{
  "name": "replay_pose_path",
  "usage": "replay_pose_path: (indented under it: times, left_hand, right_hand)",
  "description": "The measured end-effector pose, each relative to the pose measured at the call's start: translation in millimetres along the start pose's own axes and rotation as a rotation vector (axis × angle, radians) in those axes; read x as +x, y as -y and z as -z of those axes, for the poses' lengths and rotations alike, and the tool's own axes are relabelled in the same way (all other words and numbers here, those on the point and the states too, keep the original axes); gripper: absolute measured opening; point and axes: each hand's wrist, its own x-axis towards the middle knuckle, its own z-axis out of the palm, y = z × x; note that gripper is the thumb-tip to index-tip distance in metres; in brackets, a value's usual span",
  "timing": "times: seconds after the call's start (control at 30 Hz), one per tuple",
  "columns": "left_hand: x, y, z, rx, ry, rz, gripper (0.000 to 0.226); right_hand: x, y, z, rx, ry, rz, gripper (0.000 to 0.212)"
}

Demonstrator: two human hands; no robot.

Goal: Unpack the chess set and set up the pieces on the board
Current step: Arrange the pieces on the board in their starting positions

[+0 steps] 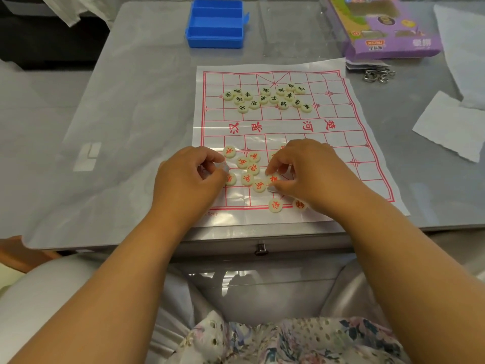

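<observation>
Head view: paper xiangqi board [338,122] lies flat on the glass table [136,101]. Black pieces [265,98] clustered at far end, red pieces [248,169] heaped near edge, none on intersections yet. Left hand [189,177] fingers curled, pinching a piece at heap's left; right hand [301,169] pinches red disc [273,179]. Tip: lift 1 at a time, w/o sliding the sheet, seat on back-rank crossings. Blue case [215,22] empty, far off.
</observation>
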Motion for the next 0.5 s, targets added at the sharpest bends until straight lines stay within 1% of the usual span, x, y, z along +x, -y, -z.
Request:
replay_pose_path:
  times: [0.2, 0.33, 0.5]
  left_hand:
    - [-3.2, -4.6, 7.0, 0.048, 0.119, -0.052, 0.023]
    - [-3.1, -6.4, 8.5, 0.077, 0.125, -0.061, 0.021]
    - [-2.8, -7.6, 7.7, 0.075, 0.124, -0.056, 0.019]
  right_hand:
    - [-1.9, -2.1, 1.8, 0.039, 0.011, -0.031, 0.030]
    - [-3.5, -4.6, 2.3, 0.042, -0.013, -0.055, 0.030]
    - [-10.1, -5.9, 1.8, 0.130, -0.070, -0.030, 0.025]
